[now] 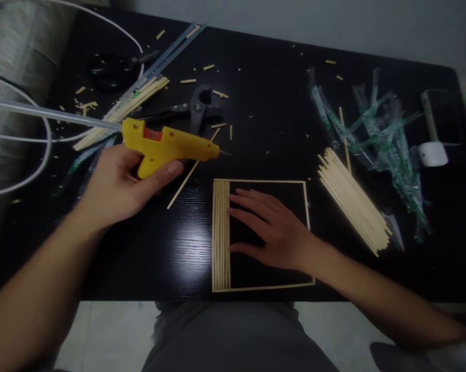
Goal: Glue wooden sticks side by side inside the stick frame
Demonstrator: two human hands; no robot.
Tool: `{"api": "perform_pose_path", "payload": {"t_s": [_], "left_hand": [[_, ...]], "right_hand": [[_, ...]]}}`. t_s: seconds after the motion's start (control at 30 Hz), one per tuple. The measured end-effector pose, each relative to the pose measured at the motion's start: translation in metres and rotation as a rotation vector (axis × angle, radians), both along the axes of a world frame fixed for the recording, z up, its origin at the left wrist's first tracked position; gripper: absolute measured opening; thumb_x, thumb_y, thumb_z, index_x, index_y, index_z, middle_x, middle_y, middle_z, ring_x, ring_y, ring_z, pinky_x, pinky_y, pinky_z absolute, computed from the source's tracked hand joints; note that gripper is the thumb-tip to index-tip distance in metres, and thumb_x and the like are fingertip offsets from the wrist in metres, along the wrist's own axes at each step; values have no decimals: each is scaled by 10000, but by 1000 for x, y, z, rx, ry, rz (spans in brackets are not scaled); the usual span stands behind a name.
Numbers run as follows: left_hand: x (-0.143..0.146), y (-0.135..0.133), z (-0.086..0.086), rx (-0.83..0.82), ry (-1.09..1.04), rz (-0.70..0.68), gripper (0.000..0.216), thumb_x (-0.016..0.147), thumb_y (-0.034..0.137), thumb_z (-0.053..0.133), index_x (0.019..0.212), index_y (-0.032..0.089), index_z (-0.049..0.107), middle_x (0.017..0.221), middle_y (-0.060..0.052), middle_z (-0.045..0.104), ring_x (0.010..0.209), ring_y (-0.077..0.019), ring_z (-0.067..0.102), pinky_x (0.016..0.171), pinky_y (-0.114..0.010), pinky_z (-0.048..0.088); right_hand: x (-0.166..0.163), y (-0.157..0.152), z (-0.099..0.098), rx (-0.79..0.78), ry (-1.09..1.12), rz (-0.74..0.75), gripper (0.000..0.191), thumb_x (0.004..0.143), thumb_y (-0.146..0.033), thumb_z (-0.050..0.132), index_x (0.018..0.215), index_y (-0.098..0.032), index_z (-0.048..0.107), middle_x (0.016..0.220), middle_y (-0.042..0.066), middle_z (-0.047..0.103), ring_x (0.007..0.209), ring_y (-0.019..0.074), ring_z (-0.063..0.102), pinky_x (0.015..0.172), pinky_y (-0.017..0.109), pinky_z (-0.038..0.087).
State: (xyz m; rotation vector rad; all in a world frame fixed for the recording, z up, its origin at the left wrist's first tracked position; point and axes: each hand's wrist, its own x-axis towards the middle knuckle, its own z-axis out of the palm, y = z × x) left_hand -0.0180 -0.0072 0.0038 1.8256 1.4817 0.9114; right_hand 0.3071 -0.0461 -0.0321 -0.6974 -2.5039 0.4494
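My left hand [128, 181] is wrapped round the grip of a yellow glue gun [179, 144], its nozzle pointing right, with a long glue stick [55, 113] out of its back. On the dark table lies a square frame of thin wooden sticks [272, 182]. Several sticks [221, 237] lie side by side along its left side. My right hand [272, 227] rests over the frame with fingers spread, the fingertips touching the edge of that row of sticks. A single loose stick [190, 175] lies below the glue gun, partly hidden by it.
A bundle of sticks [353, 201] lies right of the frame, near crumpled plastic wrappers [395, 134], a phone [444, 118] and a white earbud case [432, 154]. Pliers [197, 107], black scissors [112, 70], more sticks [148, 93], white cable [43, 160] and cut bits are at the left.
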Motion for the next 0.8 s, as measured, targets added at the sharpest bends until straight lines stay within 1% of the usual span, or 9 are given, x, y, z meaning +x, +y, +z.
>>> {"api": "perform_pose_path", "payload": {"t_s": [0.07,0.13,0.23,0.3,0.4,0.47,0.67,0.8], "left_hand": [[-1,0,3,42,8,-24,291,942,479,804,844,206,782,677,44,691,516,-87,561,478,-204,413],[-1,0,5,67,2,-58,290,933,490,827,822,223,797,690,45,712,559,-99,607,513,-204,458],[-1,-1,5,48,-2,-97,279,914,546,856,934,268,851,839,31,809,710,-150,743,646,-245,603],[-2,-1,3,12,17,-109,308,908,598,855,983,300,865,902,31,841,768,-177,791,698,-270,652],[-5,-1,-1,-8,73,-122,314,917,648,830,1009,350,868,916,44,853,748,-188,803,654,-268,661],[-7,0,-3,7,104,-142,298,938,644,807,1033,367,865,925,46,855,737,-188,802,636,-266,655],[-9,1,-2,59,182,-183,292,983,612,758,1086,360,863,967,35,864,774,-196,817,679,-279,667],[-7,1,-1,80,213,-224,248,994,559,750,1061,346,858,903,19,827,679,-184,765,562,-272,604]], "right_hand": [[0,-1,0,-3,11,-8,588,1042,-483,798,1449,-94,628,1489,232,725,1490,370,650,1225,575,590],[0,-2,-1,-9,27,-12,574,1042,-480,799,1443,-106,629,1486,231,727,1486,372,654,1221,589,591],[0,-2,-3,-26,49,-7,571,1034,-474,810,1438,-111,634,1490,239,724,1494,375,647,1226,601,582],[0,-2,-4,-35,57,-5,574,1034,-471,809,1450,-116,634,1500,237,718,1500,372,641,1232,604,575],[0,-2,-5,-50,64,-7,572,1043,-467,797,1481,-140,629,1514,219,716,1509,361,635,1235,610,569],[0,-2,-4,-62,62,-6,572,1046,-464,792,1491,-144,628,1515,213,717,1510,358,635,1240,612,564],[-2,-2,-2,-91,39,-13,559,1053,-451,785,1484,-127,638,1520,209,714,1520,351,622,1259,605,549],[-1,-2,-3,-83,48,-7,567,1048,-449,787,1451,-73,653,1503,233,717,1506,360,631,1272,594,535]]}}
